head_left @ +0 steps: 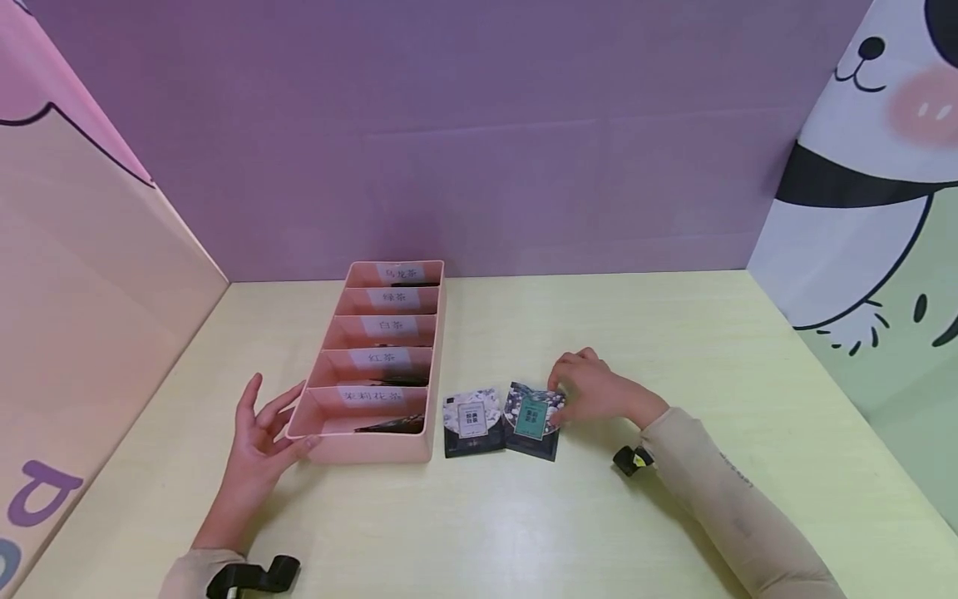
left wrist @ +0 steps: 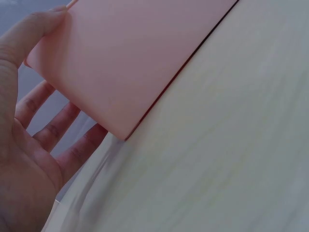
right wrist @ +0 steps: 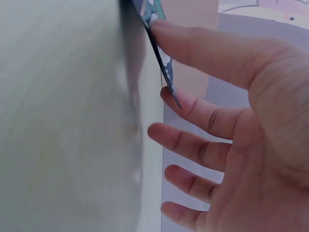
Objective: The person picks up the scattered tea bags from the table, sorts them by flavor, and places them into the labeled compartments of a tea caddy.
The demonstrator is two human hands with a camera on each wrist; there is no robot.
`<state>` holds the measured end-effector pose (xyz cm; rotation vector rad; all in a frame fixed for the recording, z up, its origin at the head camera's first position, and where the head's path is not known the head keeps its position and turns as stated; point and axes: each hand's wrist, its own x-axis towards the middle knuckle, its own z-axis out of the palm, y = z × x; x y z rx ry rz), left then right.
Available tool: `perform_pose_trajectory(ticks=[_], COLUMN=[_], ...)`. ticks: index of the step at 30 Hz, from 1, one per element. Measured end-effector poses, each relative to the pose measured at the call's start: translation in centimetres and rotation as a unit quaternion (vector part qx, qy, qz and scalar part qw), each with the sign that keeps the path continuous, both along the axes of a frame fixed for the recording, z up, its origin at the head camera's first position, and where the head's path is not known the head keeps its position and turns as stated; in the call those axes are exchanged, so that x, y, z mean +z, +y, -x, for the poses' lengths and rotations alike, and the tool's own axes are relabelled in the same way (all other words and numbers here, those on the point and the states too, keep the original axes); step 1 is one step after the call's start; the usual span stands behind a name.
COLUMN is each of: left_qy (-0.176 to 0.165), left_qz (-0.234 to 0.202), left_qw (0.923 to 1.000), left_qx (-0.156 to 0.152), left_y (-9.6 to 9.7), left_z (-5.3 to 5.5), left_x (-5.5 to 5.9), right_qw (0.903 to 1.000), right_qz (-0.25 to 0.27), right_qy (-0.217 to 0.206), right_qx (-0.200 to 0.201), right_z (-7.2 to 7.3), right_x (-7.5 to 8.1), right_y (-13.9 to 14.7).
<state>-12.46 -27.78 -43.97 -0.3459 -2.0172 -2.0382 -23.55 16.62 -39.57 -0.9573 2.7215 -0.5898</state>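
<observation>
A long pink box (head_left: pixel 367 448) with labelled compartments stands left of the middle, dark packets inside. At its near left corner is my left hand (head_left: pixel 258 453), fingers spread along the side and thumb on the front wall's top edge; the left wrist view shows the thumb (left wrist: pixel 38 26) there and other fingertips hidden behind the side. My right hand (head_left: pixel 595 389) pinches the right edge of a dark tea sachet with a green label (head_left: pixel 532 416) between thumb and index finger. In the right wrist view this sachet (right wrist: pixel 166 72) tilts up at that edge. Its left edge meets another sachet with a white label (head_left: pixel 473 421).
The pale table (head_left: pixel 674 316) ends at a purple wall (head_left: pixel 479 166) behind the box. Printed side panels stand left and right, the right one with a panda (head_left: pixel 853 233). Black camera mounts (head_left: pixel 254 576) sit on both wrists.
</observation>
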Motion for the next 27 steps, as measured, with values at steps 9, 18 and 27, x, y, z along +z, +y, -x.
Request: perform_pose_trajectory(ticks=[9,18,27], left_qy=[-0.003,-0.011,-0.007], left_qz=[0.007,0.015,0.004], left_qw=[1.0,0.9998,1.0], left_qx=[0.001,0.008,0.001], left_y=[0.0,0.0,0.0], left_z=[0.0,-0.1,0.0], left_x=[0.1,0.2,0.2], right_qw=[0.9935,0.9694,0.9522], right_qz=[0.086,0.18,0.241], right_qy=[-0.071,-0.167,-0.187], right_qx=[0.018,0.005,-0.014], right_z=[0.6,0.5,0.6], right_x=[0.6,1.7,2.2], right_y=[1.1,1.6,1.7])
